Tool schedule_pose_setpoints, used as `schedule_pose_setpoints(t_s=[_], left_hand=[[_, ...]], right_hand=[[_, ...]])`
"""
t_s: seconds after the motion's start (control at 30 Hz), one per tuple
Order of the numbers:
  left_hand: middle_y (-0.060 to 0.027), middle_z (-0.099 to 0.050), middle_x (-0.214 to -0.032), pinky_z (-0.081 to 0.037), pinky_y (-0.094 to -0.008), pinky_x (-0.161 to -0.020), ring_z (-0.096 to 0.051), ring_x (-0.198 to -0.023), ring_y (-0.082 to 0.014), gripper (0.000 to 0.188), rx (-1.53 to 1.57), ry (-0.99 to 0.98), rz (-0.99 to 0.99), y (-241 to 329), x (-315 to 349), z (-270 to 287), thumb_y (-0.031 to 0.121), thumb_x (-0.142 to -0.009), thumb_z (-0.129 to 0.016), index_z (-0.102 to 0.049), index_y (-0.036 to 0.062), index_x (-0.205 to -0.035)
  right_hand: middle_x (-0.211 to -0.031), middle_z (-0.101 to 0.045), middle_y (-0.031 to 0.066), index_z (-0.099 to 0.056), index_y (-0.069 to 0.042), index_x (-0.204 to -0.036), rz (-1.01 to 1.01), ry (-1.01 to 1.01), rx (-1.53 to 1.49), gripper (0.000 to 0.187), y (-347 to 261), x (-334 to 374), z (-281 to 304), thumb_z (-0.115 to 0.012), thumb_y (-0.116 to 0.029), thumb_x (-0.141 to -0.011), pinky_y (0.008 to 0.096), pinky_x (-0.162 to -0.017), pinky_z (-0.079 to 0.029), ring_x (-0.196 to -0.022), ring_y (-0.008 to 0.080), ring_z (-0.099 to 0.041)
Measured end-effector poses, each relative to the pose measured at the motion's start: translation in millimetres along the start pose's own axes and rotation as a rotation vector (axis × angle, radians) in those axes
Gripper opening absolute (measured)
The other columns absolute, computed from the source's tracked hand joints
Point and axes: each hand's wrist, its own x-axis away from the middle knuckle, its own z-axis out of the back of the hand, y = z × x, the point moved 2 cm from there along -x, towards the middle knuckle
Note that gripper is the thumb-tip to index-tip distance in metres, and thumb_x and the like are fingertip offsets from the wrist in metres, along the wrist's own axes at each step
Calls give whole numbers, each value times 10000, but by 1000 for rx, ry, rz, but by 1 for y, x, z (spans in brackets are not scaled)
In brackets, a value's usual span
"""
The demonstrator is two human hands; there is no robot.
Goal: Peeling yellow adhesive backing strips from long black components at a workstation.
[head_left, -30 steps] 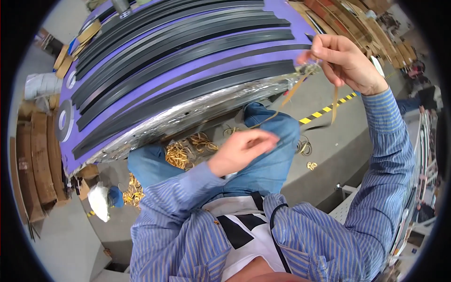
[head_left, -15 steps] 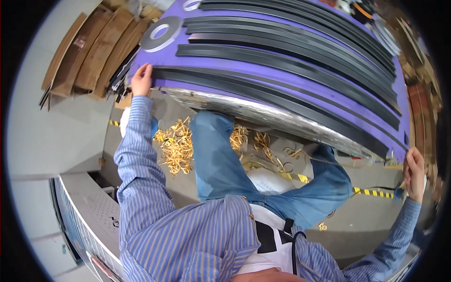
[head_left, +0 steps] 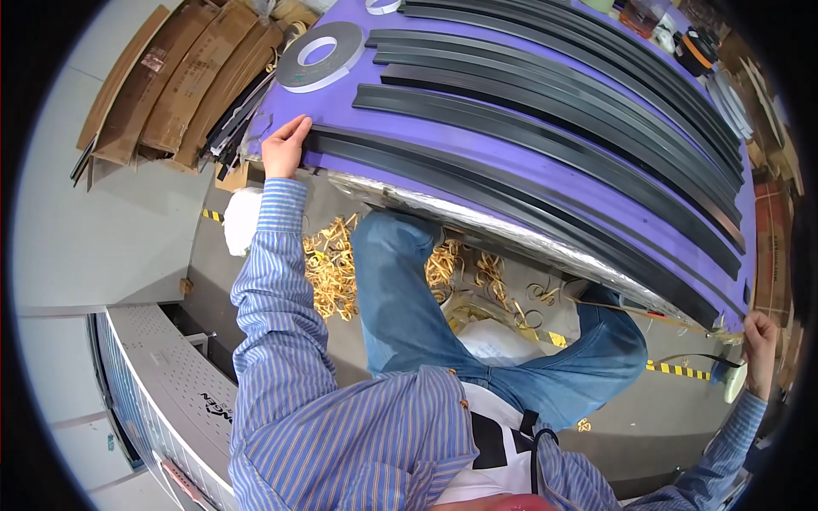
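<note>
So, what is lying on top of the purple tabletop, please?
Long dark strips, a large grey-sided roll and, farther right, small items. The purple tabletop directly beneath them is covered.

You have two hands in view, the left hand (head_left: 285,146) at the upper left and the right hand (head_left: 758,341) at the far right, plus two denim legs (head_left: 400,289) around the centre. You can count one purple tabletop (head_left: 331,109) across the upper frame, at least five long black strips (head_left: 477,115), overlapping too closely for an exact total, two ring-shaped rolls (head_left: 351,47) and at least four cardboard pieces (head_left: 175,94) at the upper left, two main heaps of yellowish curls (head_left: 334,277) near the centre, and three visible stretches of yellow-and-black floor tape (head_left: 677,369).
</note>
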Motion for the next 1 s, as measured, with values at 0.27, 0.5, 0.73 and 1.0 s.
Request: schedule_pose_setpoints(t_s=[0.27,0.5,0.73,1.0], left_hand=[[-55,-681,-905,-462,-220,-766,-592,-822,-93,325,96,-55,9,-9,0,4,221,-773,-741,-683,-4,-1001],[-53,-662,-1012,-457,-241,-805,-594,-916,-123,366,222,-211,122,-55,-50,20,227,-782,-733,-652,20,-1072],[-96,-592,-1181,-419,-297,-931,-553,-1053,-185,411,83,-164,70,-84,-70,46,228,-853,-649,-581,-8,-1183],[-85,-584,-1180,-375,-295,-969,-526,-1071,-173,436,127,-281,168,-78,-76,53,239,-849,-659,-573,-23,-1187]], right_hand=[[-662,-481,-88,-556,-76,-935,53,-74,-60,124,-29,13,14,-542,-199,-919,167,-333,-161,-392,-23,-271],[-643,-474,-86,-533,-73,-1148,57,208,-146,294,-71,13,42,-544,-261,-922,146,-413,-321,-475,-4,-408],[-599,-427,-77,-591,-68,-872,5,40,-13,142,-70,-4,-9,-601,-209,-883,170,-374,-224,-422,-1,-307],[-632,-528,-39,-657,-44,-827,-126,17,61,148,7,-21,-29,-663,-191,-833,188,-457,-345,-531,31,-445]])
